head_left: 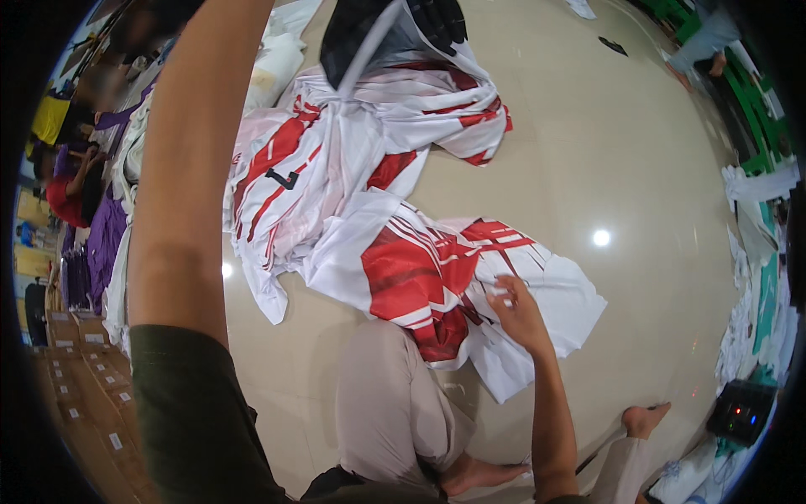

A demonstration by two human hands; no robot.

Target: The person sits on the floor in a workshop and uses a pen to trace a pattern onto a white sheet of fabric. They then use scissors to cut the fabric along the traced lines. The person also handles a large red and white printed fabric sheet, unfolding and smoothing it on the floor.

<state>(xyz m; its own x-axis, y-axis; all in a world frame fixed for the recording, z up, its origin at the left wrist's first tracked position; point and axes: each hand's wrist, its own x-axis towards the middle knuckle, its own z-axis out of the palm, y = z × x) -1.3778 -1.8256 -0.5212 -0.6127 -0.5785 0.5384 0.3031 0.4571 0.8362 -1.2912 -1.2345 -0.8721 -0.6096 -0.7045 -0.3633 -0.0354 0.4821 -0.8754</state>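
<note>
My left arm (189, 168) reaches up across the left side and passes out of the top edge, so my left hand is out of sight. On the floor in front of my knee lies a white and red printed jersey piece (411, 269), spread and wrinkled. My right hand (518, 315) hovers over or rests on its white right part, fingers loosely bent and apart, with nothing plainly gripped. Further up, more white and red jersey cloth (294, 168) is heaped, one piece bearing a dark printed mark. Black and white cloth (395, 42) rises from the heap's top, its upper end cut off.
Glossy beige tiles (604, 168) make up the floor. Cardboard boxes (92, 378) and purple cloth (105, 235) line the left. A seated person in red (63, 202) is beyond them. On the right are a green frame (756, 126), white cloth (739, 328) and a black device (741, 412) with lights.
</note>
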